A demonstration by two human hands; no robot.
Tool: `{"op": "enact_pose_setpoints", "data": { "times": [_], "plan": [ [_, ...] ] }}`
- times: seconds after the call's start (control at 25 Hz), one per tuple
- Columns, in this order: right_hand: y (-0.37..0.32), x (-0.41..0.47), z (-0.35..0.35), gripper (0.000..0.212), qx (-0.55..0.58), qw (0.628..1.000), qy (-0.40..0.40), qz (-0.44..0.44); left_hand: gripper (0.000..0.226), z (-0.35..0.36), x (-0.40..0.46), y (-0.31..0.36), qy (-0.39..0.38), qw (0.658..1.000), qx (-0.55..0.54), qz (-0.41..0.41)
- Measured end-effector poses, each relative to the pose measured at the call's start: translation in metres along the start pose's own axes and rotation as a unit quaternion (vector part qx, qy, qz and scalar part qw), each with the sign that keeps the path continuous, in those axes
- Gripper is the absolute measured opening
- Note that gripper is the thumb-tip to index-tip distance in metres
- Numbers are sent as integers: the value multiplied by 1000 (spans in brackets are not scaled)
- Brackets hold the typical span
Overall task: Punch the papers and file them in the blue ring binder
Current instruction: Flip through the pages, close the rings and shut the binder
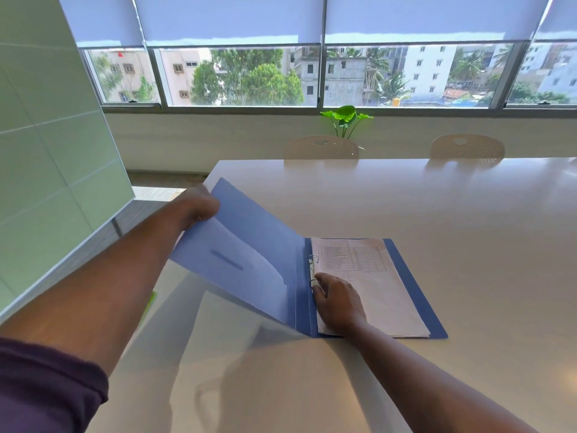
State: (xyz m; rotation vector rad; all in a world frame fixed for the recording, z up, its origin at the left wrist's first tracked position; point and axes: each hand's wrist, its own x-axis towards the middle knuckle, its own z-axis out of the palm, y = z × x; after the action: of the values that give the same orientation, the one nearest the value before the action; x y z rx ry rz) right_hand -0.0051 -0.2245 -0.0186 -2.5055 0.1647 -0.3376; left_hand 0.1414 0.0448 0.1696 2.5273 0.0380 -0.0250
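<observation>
Right now the binder (pixel 299 295) lies open on the table (pixel 437 214), w/ its spine running roughly 12-to-6, tilted a bit so the far end leans toward 11. Back cover sits flat on the tabletop, extending to 3 o'clock of the spine. Front cover (pixel 249 239) is lifted off the table, angled up and out toward 10 o'clock, its inner face w/ a clear pocket showing.

Left hand (pixel 196 207) grips the far outer edge of the front cover at approx 10 o'clock; fingers closed on that edge, holding the cover up. The hand is blurred, so finger detail is unclear.

Papers (pixel 374 282) lie stacked on the back cover, long axis parallel to the spine, top edge at 12, printed table on the upper half. Their left edge sits at the rings (pixel 313 260); two metal rings are visible just beside the spine, one at 12 of the other.

Right hand (pixel 338 303) rests palm-down on the papers' lower left part, at 6 o'clock of the rings, fingertips touching the nearer ring. Cannot tell whether it pinches anything; it looks flat, pressing.

Beyond the table at 12: two chairs (pixel 321 147), a plant (pixel 345 115), windows (pixel 243 76).
</observation>
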Motion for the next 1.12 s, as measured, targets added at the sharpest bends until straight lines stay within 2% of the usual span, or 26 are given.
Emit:
{"op": "enact_pose_setpoints", "data": {
  "times": [0.08, 0.2, 0.32, 0.4, 0.48, 0.6, 0.72, 0.76, 0.8, 0.92, 1.04, 1.12],
  "plan": [
    [-1, 2, -4, 36, 43, 999, -6, 33, 40, -8, 1, 15, -43, 994, -102, 16],
    [-5, 8, -21, 43, 135, 988, 32, 70, 16, -6, -20, 50, -107, 964, -239, 50],
    [-12, 17, -58, 29, 303, 948, 51, 80, 34, 10, -55, 80, -186, 920, -339, 65],
    [-14, 23, -88, 24, 437, 893, 39, 105, 42, 37, -71, 90, -247, 907, -332, 83],
    [-12, 27, -117, 28, 510, 851, 23, 127, 42, 71, -79, 94, -265, 919, -273, 102],
    [3, 29, -150, 37, 580, 797, -9, 166, 37, 126, -84, 90, -250, 939, -188, 140],
    [34, 31, -178, 47, 612, 765, -25, 200, 51, 166, -84, 76, -251, 948, -111, 161],
    [44, 29, -185, 45, 602, 768, -23, 218, 54, 176, -82, 70, -252, 951, -91, 156],
    [54, 28, -190, 40, 569, 787, -22, 237, 56, 185, -79, 65, -247, 954, -71, 153],
    [74, 20, -194, 26, 380, 879, -3, 288, 55, 204, -74, 55, -238, 959, -38, 153],
    [94, 15, -175, 51, 257, 914, -21, 313, 58, 219, -79, 48, -233, 960, -73, 139],
    [102, 13, -158, 62, 185, 926, -27, 326, 75, 226, -86, 47, -209, 965, -89, 133]
  ]
}}
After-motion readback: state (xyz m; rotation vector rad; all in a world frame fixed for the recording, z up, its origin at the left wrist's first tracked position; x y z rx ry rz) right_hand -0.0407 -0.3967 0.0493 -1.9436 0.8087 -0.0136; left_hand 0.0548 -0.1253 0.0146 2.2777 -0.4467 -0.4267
